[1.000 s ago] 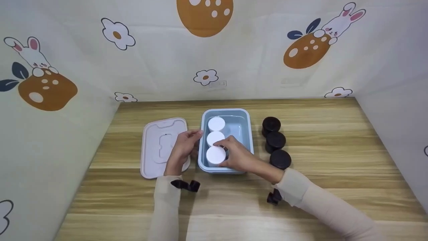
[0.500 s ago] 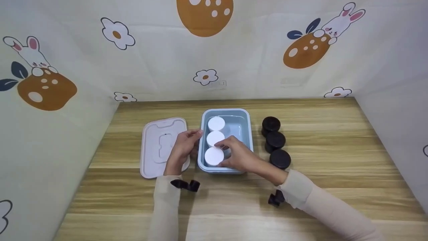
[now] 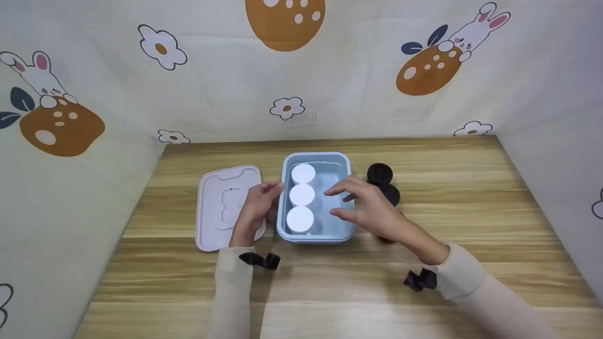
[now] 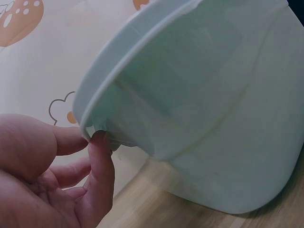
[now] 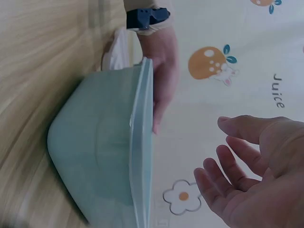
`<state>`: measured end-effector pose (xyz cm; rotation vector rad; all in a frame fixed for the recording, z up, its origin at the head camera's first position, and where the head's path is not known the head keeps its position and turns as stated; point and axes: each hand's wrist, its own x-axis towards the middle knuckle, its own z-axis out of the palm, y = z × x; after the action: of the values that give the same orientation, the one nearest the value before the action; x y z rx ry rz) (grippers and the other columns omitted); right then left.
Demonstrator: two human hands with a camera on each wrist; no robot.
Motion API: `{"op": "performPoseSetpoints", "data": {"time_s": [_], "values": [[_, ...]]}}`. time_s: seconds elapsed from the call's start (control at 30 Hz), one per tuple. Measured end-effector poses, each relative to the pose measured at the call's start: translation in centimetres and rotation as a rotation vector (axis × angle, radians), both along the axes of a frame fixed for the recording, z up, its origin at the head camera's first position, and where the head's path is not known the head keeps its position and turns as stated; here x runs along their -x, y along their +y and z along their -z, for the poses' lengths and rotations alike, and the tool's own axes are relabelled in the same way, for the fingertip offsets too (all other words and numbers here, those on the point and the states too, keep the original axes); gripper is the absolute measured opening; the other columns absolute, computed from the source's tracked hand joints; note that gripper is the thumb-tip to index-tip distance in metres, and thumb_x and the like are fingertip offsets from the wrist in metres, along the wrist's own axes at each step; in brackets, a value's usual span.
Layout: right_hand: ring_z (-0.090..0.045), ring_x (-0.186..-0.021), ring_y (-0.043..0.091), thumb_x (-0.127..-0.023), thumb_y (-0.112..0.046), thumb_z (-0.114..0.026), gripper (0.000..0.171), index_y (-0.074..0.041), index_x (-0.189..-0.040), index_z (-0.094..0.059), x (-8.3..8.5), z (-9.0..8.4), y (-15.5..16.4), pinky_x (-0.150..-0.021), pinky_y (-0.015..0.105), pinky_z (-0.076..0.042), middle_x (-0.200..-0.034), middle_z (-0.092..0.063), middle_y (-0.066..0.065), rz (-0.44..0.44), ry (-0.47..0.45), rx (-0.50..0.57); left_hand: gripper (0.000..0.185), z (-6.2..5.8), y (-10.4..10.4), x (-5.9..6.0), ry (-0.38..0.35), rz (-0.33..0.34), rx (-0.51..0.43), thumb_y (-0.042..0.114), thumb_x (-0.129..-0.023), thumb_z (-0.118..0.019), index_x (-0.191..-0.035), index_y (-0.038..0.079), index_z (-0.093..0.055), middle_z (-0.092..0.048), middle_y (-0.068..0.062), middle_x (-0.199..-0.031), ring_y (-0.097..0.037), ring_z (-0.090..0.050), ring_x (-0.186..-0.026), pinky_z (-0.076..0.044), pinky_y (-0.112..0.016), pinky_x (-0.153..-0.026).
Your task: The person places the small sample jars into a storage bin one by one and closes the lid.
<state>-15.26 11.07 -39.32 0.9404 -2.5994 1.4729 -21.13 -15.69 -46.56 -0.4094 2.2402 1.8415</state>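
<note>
A light blue plastic storage box holds three white round-topped containers in a row along its left side. My left hand pinches the box's left rim; in the left wrist view its thumb lies at the lip and a finger is curled beneath the rim. My right hand is above the box's right side, fingers spread and holding nothing. Several fingers hang loosely apart from the box wall in the right wrist view. Black round containers stand right of the box, partly hidden by my right hand.
A pale lid lies flat on the wooden table left of the box, partly under my left hand and forearm. A patterned cloth wall rises behind the table and along both sides.
My right hand has let go of the nearest white container, which moved slightly left into line with the others, then drew back to the right. My left hand has stayed at the rim.
</note>
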Motion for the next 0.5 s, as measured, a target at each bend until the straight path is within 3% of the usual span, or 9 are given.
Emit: {"op": "performPoseSetpoints", "data": {"time_s": [0.23,0.5], "values": [[-0.059,-0.103,0.006,-0.081,-0.009,-0.083,0.036,-0.012,-0.115,-0.073,-0.8,0.6,3.0,-0.088,0.03,-0.054,-0.113,-0.069,0.005,0.092,0.048,0.047,0.041,-0.1,0.0,0.0,-0.018,-0.004,0.0,0.03,-0.1,-0.062,-0.132,0.005,-0.063,-0.066,-0.014,-0.124,-0.018,-0.063,-0.099,-0.051,-0.023,-0.076],[-0.057,-0.109,0.001,-0.078,-0.005,-0.084,0.039,-0.015,-0.115,-0.073,-2.0,2.2,6.0,-0.093,0.013,-0.046,-0.117,-0.067,0.002,0.187,0.067,0.069,0.042,-0.1,0.1,0.0,-0.016,0.002,-0.011,0.03,-0.1,-0.061,-0.133,0.004,-0.062,-0.066,-0.014,-0.12,-0.018,-0.063,-0.096,-0.052,-0.025,-0.076]]}}
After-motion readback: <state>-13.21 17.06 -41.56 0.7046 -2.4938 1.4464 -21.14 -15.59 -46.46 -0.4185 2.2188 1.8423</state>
